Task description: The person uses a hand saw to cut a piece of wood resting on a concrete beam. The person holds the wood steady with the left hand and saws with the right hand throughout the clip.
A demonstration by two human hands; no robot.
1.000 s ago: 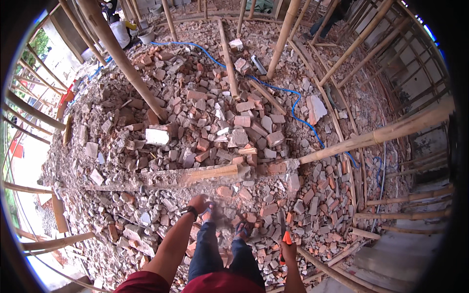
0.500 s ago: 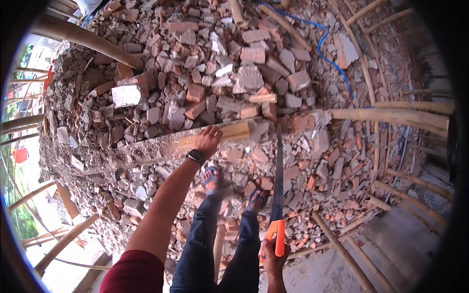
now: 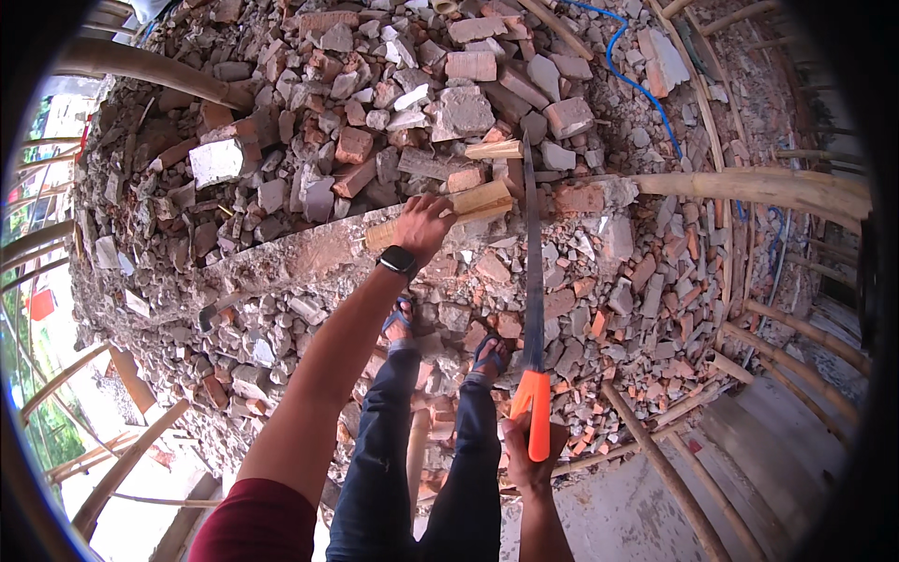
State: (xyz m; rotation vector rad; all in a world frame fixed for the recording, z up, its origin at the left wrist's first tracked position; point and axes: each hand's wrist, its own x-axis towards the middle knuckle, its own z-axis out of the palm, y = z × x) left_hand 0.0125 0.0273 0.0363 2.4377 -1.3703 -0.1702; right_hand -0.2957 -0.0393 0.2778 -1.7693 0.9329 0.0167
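Note:
My left hand (image 3: 423,230) is closed over a short length of pale wood (image 3: 483,200), pressing it on a long concrete ledge (image 3: 309,245) that runs across the rubble. The wood's right end sticks out past my fingers. In my right hand (image 3: 530,451) is a handsaw (image 3: 535,309), gripped by its orange handle. Its long dark blade points away from me, just right of the wood's end and apparently apart from it. Beyond the wood lies a small wood offcut (image 3: 493,150), close to the blade's tip.
Broken bricks and concrete chunks (image 3: 462,112) are heaped all around. My sandalled feet (image 3: 487,354) stand among the rubble. A thick bamboo pole (image 3: 749,192) lies at the right, another (image 3: 154,70) at the upper left. A blue hose (image 3: 646,92) winds across the upper right.
The wood has slid to the right along the ledge with my left hand. My right hand has pushed the saw farther forward, its tip now near the offcut. The view has shifted slightly.

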